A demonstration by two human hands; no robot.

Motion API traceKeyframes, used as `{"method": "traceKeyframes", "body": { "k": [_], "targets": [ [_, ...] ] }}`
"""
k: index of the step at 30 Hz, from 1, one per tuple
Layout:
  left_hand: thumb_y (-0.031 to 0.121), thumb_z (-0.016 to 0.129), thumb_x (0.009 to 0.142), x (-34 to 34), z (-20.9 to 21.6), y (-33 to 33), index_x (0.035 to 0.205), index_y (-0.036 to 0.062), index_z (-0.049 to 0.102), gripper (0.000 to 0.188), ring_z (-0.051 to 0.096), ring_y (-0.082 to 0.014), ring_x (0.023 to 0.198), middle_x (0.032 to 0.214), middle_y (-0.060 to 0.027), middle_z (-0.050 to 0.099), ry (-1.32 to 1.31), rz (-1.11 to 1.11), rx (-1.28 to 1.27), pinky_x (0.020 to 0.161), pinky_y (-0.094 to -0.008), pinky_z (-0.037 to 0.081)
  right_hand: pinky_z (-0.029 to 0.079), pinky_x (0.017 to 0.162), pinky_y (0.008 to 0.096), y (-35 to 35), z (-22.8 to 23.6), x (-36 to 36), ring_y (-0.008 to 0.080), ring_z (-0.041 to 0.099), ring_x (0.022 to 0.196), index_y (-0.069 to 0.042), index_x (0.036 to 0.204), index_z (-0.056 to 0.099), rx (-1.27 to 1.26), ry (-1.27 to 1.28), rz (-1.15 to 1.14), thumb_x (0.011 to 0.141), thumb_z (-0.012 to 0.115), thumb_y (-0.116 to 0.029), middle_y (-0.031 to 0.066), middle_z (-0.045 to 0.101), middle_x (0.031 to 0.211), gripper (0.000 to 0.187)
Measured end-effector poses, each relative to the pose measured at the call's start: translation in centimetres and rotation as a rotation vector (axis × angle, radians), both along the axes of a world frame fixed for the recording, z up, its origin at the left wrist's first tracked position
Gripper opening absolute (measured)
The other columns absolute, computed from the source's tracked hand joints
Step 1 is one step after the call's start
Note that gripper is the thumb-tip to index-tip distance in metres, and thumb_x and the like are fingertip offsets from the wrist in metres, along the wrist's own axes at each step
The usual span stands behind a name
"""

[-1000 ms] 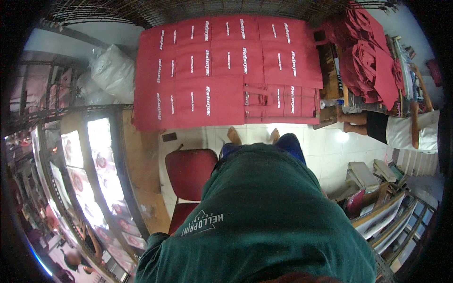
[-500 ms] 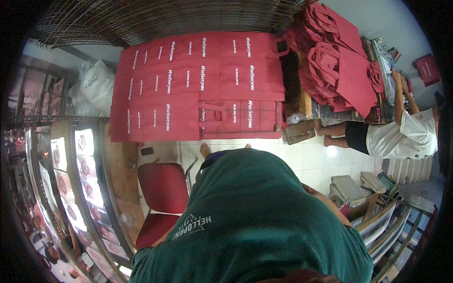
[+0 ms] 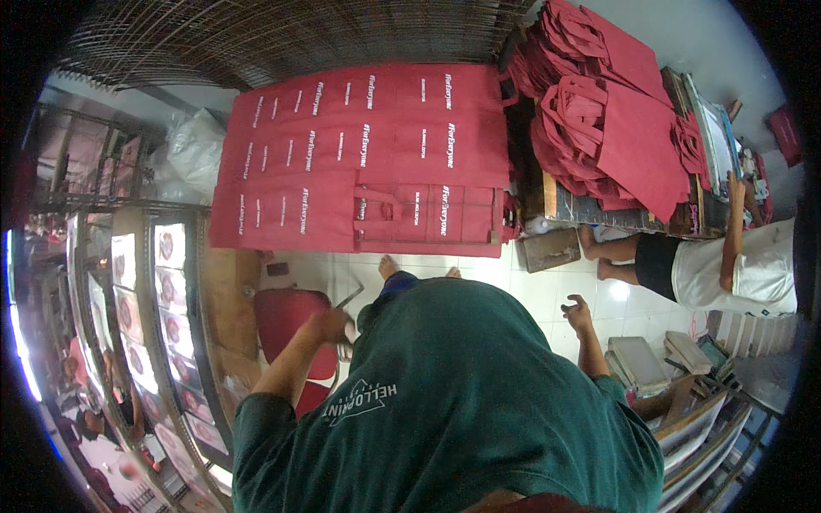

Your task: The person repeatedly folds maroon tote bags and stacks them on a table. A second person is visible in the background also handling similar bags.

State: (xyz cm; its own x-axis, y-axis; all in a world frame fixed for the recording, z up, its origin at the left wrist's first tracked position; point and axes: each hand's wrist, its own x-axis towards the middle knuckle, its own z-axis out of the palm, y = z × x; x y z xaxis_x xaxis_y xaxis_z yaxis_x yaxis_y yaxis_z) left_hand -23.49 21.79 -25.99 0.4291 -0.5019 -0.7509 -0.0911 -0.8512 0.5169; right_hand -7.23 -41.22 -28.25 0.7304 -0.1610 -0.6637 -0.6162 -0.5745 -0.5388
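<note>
My right hand (image 3: pixel 578 314) is raised over the tiled floor to the right of my body, its fingers apart and nothing in them. To the left, my left hand (image 3: pixel 329 327) hovers over the red chair (image 3: pixel 291 318), near its metal armrest. Its fingers are blurred, so their pose is unclear. Ahead of me, apart from both hands, red fabric bags (image 3: pixel 282 201) with white print lie flat in overlapping rows on a table. At the near right of the rows, a thin frame (image 3: pixel 494 237) lies over one bag, whose handle shows.
A tall heap of red bags (image 3: pixel 629 154) lies on a dark table at the right. Beside it a person in a white shirt (image 3: pixel 761 265) works at a screen frame (image 3: pixel 718 141). Frames (image 3: pixel 697 423) lean at the lower right. A rack with lit panels (image 3: pixel 171 295) stands left.
Both my hands have come up from beside my body into view, out to either side. The view has shifted slightly. The other person's arms have moved nearer to their body.
</note>
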Motion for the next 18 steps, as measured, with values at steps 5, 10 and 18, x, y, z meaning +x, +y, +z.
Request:
{"method": "traceKeyframes", "body": {
  "k": [5, 10, 18],
  "targets": [
    [0.036, 0.071, 0.068, 13.0, 12.9, -3.9, 0.091, 0.0061, 0.062, 0.039, 0.060, -0.0302, 0.086, 0.091, -0.0140, 0.063, -0.586, 0.624, 0.180, 0.077, -0.0395, 0.047, 0.047, 0.053, 0.0286, 0.3, -3.0, -1.8, 0.0152, 0.057, 0.057, -0.004, 0.112, 0.052, 0.011, 0.038, -0.056, 0.071, 0.065, -0.008, 0.0085, 0.059, 0.067, 0.043],
    [0.031, 0.067, 0.076, 17.1, 11.4, -10.7, 0.096, 0.0041, 0.057, 0.035, 0.061, -0.0231, 0.085, 0.093, -0.0119, 0.062, -0.623, 0.878, -0.417, 0.075, -0.0337, 0.047, 0.050, 0.063, 0.0330, -0.8, -10.2, -2.1, 0.0225, 0.061, 0.071, -0.007, 0.110, 0.054, -0.022, 0.002, 0.082, 0.068, 0.068, -0.017, 0.0138, 0.063, 0.083, 0.046],
    [0.024, 0.061, 0.078, 8.3, -5.1, -5.7, 0.085, 0.0013, 0.062, 0.024, 0.059, -0.0313, 0.081, 0.078, -0.0127, 0.064, -0.544, 0.728, -0.027, 0.073, -0.0348, 0.045, 0.046, 0.066, 0.0286, 3.2, -6.1, 2.8, 0.0174, 0.059, 0.072, -0.006, 0.113, 0.053, 0.090, -0.314, 0.062, 0.068, 0.059, -0.005, 0.0119, 0.062, 0.079, 0.046]
  ]
}}
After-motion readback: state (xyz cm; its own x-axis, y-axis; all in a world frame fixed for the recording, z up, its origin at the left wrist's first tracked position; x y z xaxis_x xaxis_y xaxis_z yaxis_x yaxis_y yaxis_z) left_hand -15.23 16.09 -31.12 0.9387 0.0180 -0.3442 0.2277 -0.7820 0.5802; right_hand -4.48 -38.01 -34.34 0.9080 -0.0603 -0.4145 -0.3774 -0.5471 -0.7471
